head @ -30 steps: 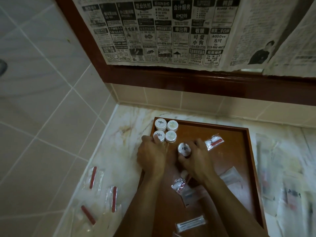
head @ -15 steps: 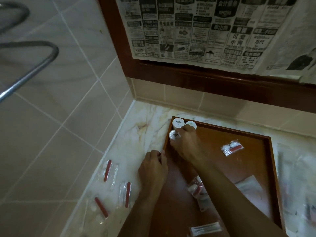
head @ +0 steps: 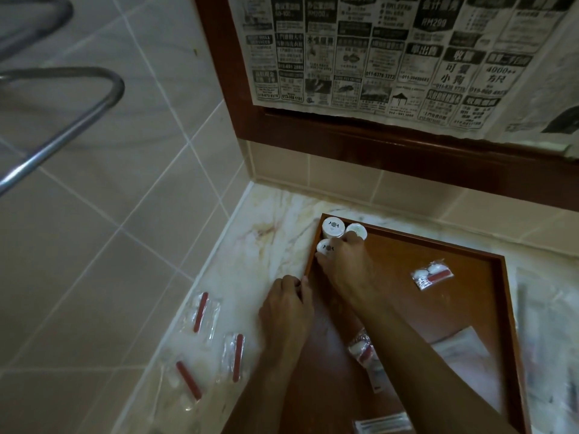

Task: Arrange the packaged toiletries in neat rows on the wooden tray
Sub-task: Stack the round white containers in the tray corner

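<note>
The right hand (head: 341, 264) curls over small round white-capped jars (head: 332, 227) in the brown wooden tray's (head: 488, 308) far-left corner. The left hand (head: 286, 308), fingers curled, grips the tray's left rim.

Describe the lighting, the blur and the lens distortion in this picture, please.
Head view: dim, warm light; soft glare on the wooden tray near the left hand; packets at the right edge smear into blur; the wide lens bends the metal rail and the tile lines.

- A reddish-brown wooden tray (head: 488, 277)
- White round caps (head: 332, 226), dark emblem printed
- Clear packets (head: 200, 311) left of the tray, red sticks inside
- Cream countertop (head: 269, 245), veined
</note>
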